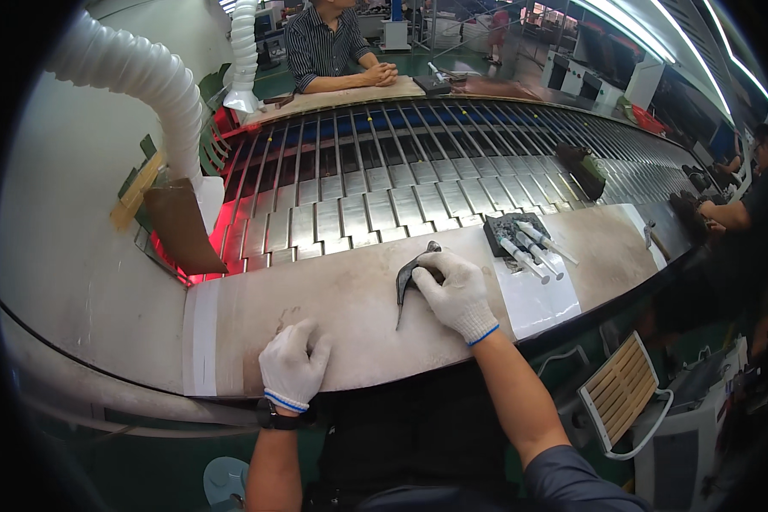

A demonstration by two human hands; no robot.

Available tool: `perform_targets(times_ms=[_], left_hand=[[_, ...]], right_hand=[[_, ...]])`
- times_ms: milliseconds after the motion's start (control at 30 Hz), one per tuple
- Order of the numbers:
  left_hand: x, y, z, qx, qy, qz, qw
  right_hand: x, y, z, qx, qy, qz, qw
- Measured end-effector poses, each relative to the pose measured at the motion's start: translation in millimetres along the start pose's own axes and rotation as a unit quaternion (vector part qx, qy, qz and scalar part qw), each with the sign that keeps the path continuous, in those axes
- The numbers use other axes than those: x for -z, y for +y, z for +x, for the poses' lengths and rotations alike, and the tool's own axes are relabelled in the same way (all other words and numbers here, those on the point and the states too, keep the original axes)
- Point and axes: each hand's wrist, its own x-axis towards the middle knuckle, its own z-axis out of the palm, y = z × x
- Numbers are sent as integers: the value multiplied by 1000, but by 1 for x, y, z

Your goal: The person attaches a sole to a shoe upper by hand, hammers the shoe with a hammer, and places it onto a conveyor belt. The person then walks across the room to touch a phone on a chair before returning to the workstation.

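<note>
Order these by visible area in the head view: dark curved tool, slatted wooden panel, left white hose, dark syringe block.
Largest to smallest:
left white hose
slatted wooden panel
dark syringe block
dark curved tool

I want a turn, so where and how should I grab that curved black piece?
Probably grip the piece by its wider upper part, from the right, where the right hand is: its lower end narrows to a thin point.

Open board (358,320) is lying between the left hand (293,365) and the tool (403,280); farther right, syringes (538,255) and a block (509,224) are blocking.
</note>
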Motion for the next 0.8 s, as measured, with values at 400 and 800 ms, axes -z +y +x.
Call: perform_targets(times_ms=[400,800], left_hand=[[2,-3,0,-5,4,0,1000],[5,-7,-1,-2,3,3,1000]], right_hand=[[1,-9,2,-10,4,10,1000],[-3,-12,1,-19,-10,-10,1000]])
